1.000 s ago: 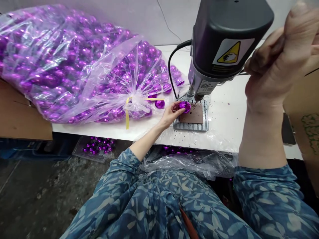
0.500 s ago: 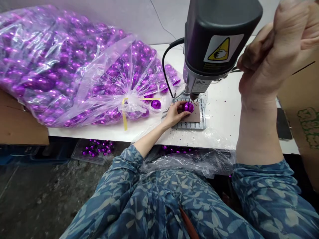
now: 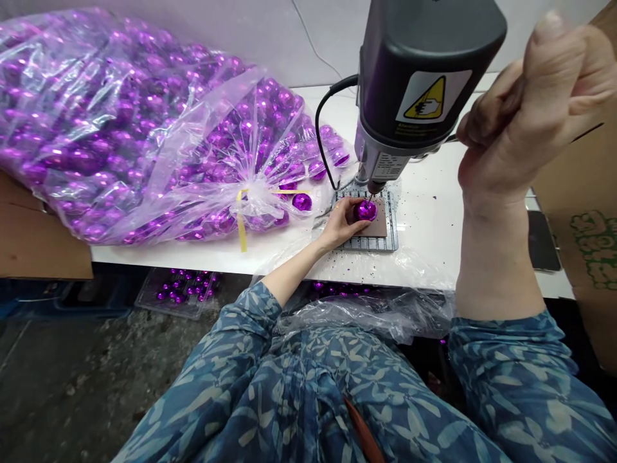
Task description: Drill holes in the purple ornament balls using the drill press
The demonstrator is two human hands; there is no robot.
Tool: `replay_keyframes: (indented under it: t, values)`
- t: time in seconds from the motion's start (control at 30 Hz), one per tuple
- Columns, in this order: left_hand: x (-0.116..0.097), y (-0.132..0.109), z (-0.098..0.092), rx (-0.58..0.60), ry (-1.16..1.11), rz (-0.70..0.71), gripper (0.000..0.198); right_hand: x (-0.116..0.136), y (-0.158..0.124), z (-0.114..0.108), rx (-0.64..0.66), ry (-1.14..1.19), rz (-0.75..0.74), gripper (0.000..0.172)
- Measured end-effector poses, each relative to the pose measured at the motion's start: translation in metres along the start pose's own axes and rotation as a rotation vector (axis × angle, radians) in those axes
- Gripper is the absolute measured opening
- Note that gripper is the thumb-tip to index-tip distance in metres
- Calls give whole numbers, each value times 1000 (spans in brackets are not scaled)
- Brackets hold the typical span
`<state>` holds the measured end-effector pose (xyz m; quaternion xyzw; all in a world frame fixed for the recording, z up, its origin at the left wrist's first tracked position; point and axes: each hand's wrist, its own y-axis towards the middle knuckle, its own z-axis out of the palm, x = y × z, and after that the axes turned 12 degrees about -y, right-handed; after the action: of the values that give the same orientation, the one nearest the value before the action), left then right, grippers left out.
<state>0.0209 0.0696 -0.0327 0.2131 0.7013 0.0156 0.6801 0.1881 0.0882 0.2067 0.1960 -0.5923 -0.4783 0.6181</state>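
My left hand [image 3: 340, 222] pinches a shiny purple ball [image 3: 365, 209] and holds it on the brown pad of a small drill press's metal base plate [image 3: 388, 236], right under the drill tip. The grey drill press head [image 3: 424, 71] with a yellow warning sticker looms above. My right hand [image 3: 525, 116] is raised at the right of the head, fingers curled in a fist round the thin metal feed lever, most of which is hidden.
A big clear plastic bag [image 3: 135, 128] full of purple balls lies on the white table [image 3: 202, 257] at left, one loose ball [image 3: 302, 201] beside its knot. A clear tray of balls [image 3: 180, 289] sits under the table. Cardboard box [image 3: 588, 212] at right. Plastic sheet on my lap.
My left hand has slid the ball from the plate's left edge to under the drill tip. My right hand on the lever has dropped slightly.
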Motion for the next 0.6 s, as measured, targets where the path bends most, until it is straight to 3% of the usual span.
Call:
replay_keyframes:
  t: [0.33, 0.6]
  values:
    - [-2, -2, -1, 13, 10, 13, 58, -2, -39, -12, -114, -46, -138, 78]
    - [-3, -2, -2, 30, 39, 34, 59, -20, -52, -21, -140, -51, -251, 76]
